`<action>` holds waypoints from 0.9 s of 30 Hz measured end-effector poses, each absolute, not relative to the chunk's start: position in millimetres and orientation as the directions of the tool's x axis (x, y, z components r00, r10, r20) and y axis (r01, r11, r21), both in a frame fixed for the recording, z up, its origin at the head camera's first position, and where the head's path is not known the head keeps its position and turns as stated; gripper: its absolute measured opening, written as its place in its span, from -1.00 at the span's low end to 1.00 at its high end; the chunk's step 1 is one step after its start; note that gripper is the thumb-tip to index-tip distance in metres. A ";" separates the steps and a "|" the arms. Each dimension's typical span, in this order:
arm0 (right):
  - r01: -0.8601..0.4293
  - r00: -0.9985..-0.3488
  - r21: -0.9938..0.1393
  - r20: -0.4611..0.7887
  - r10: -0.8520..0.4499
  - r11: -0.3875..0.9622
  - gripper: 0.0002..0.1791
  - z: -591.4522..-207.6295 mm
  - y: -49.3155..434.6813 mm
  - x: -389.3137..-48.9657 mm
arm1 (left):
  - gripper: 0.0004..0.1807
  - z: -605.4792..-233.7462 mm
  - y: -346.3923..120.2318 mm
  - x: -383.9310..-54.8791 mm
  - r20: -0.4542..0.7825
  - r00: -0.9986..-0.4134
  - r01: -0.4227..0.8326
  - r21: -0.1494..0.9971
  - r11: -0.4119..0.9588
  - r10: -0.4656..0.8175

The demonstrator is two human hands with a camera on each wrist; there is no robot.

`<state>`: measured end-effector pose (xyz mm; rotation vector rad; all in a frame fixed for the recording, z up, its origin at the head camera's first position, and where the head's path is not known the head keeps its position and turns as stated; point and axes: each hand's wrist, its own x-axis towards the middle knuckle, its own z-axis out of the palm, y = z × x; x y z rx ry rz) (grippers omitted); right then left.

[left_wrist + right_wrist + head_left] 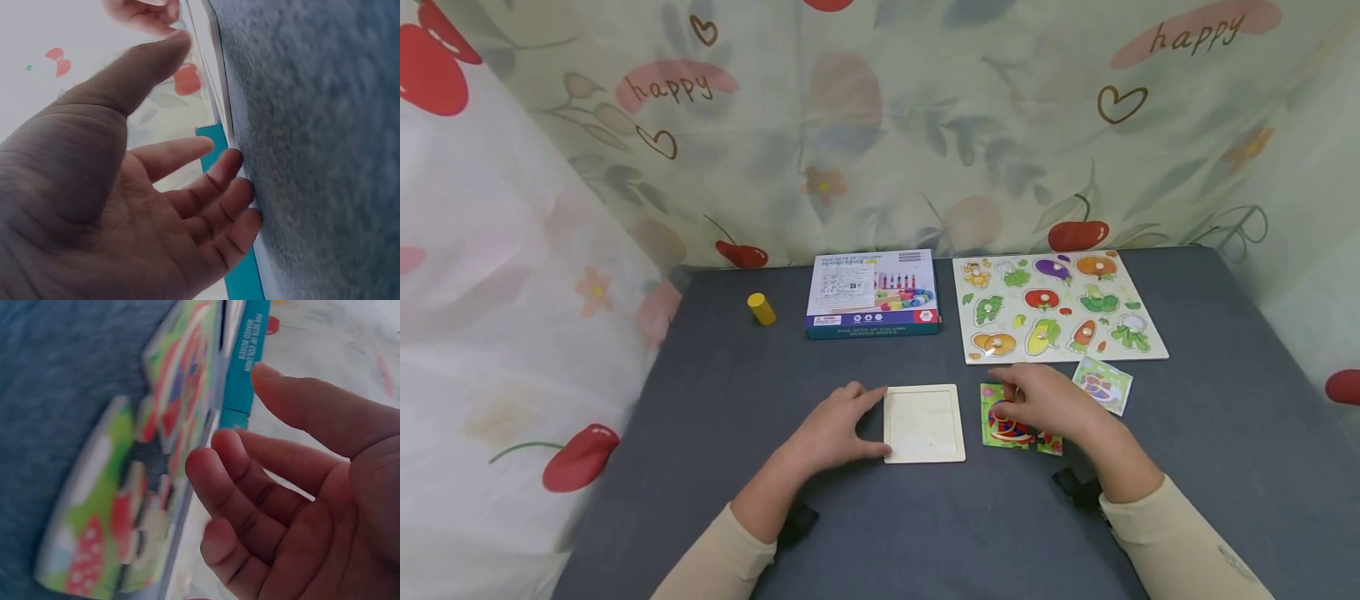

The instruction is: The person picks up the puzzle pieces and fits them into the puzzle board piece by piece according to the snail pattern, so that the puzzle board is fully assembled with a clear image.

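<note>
left side: a white cloth (pixel 497 358) with red cherries hangs down beside the dark grey table (pixel 722 417).
yellow cylinder: the small yellow cylinder (pixel 762 309) is at the far left of the table, well apart from everything else.
left hand: the left hand (pixel 831 429) comes in from the near left out of a cream sleeve (pixel 718 554). its fingers are relaxed and the thumb is spread away from them; the forefinger tip meets the tray's far left corner and the thumb tip its near left corner.
column bead box: the flat printed box (pixel 872 292) lies at the far edge, in the middle, its near side teal and lettered "five sets of column beaded boxes".
tray: the square wooden tray (pixel 924 424) lies flat between the two hands, a raised rim around its pale panel.
jigsaw pieces: the bright jigsaw pieces (pixel 991 425), green with red and blue, lie just right of the tray, partly under the right hand; a strawberry (pixel 85 562) shows on one.
right hand: the right hand (pixel 1048 404) reaches over them, fingers loosely bent and thumb apart, gripping nothing; whether a fingertip touches a piece, i cannot tell.
vegetable board: the vegetable puzzle board (pixel 1060 308) lies at the far right, with an eggplant (pixel 1052 268) and a carrot (pixel 1082 336) among its pictures.
picture card: the small picture card (pixel 1103 386) lies slantwise at the board's near edge, just beyond the right wrist.
back wall: a pale cloth (pixel 895 125) hangs behind, lettered "happy".
</note>
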<state>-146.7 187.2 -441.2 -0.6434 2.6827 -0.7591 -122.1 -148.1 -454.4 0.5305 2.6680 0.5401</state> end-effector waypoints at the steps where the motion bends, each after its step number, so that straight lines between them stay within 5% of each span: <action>1: -0.340 -0.862 -0.539 -0.148 -0.485 0.770 -0.47 -442.8 186.6 -147.5 | 0.00 -455.5 -147.7 -121.9 -0.277 -0.860 0.292 0.420 0.859 0.428; 16: -0.221 -0.912 -0.556 -0.174 -0.372 0.801 -0.58 -457.5 184.3 -151.0 | 0.01 -460.5 -146.6 -120.2 -0.279 -0.856 0.315 0.387 0.867 0.436; 27: -0.260 -0.933 -0.508 -0.086 -0.349 0.821 -0.59 -458.3 181.1 -151.6 | 0.01 -460.3 -146.5 -120.1 -0.279 -0.859 0.305 0.396 0.866 0.430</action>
